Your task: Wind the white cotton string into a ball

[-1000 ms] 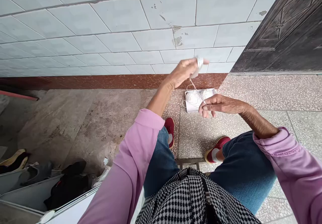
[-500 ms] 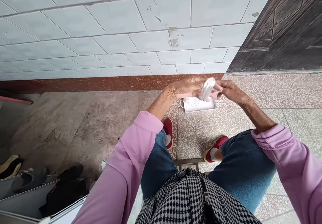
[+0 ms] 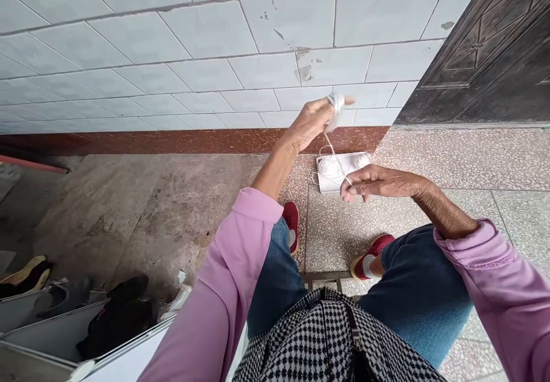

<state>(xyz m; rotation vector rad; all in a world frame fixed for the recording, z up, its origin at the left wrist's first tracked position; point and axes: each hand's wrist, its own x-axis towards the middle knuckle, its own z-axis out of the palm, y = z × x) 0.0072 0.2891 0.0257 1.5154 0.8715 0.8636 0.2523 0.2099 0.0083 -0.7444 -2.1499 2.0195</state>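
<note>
White yarn (image 3: 336,110) is wound in several loops round the fingers of my left hand (image 3: 313,121), raised in front of the wall's lower tiles. The fingertips there are blurred, with one finger pointing right. A strand runs down from the loops to my right hand (image 3: 382,181), whose thumb and fingers are pinched on it. Below both hands a shallow white box (image 3: 330,186) sits on the floor by the wall. In it lie a larger white yarn ball (image 3: 329,167) and a smaller white ball (image 3: 360,160). My right hand partly covers the box's right side.
A white tiled wall (image 3: 206,78) with a brown base strip rises ahead. On the right is a dark carved door (image 3: 481,67). Several shoes (image 3: 124,313) stand in a rack at lower left. My red shoes (image 3: 290,224) are on the floor below the box.
My left hand has risen with the yarn loops, while my right hand has moved down, away from it. The strand between them now shows, and more of the box is visible.
</note>
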